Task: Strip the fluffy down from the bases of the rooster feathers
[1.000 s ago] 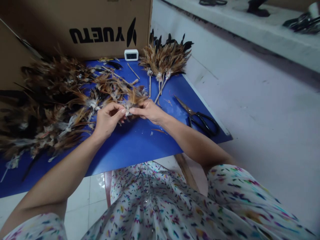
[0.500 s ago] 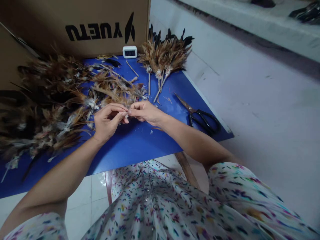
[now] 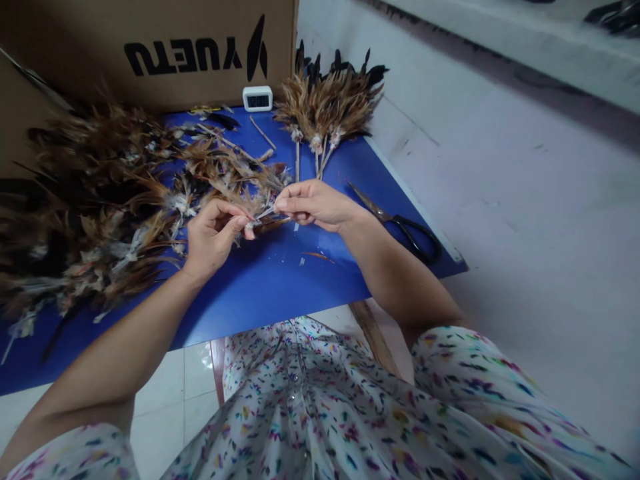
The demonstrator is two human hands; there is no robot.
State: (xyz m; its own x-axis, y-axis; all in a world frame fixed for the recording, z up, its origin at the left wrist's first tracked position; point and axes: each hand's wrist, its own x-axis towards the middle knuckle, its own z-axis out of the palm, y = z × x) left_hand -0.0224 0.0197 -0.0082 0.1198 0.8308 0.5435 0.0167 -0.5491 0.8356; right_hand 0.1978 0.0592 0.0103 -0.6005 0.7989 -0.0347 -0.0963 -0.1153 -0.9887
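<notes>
My left hand (image 3: 213,240) is closed in a pinch, with a small whitish feather tuft (image 3: 252,225) at its fingertips. To its right, my right hand (image 3: 320,203) pinches the end of a thin pale strand (image 3: 266,212) that runs across to the tuft. Whether that strand is a quill or a strip of tape I cannot tell. Just behind the fingers lie loose brown feathers (image 3: 220,167), partly covered by my hands. A larger heap of brown and black feathers (image 3: 90,227) with whitish quill ends spreads to the left.
Several feather bunches on sticks (image 3: 330,107) lean at the back right. Black-handled scissors (image 3: 395,220) lie near the right edge of the blue table (image 3: 280,280). A small white digital clock (image 3: 257,99) stands before a cardboard box (image 3: 210,27). A wall rises on the right.
My right hand has moved right, away from my left hand, and a pale strand now shows stretched between them. The left hand has stayed almost in place, still pinching.
</notes>
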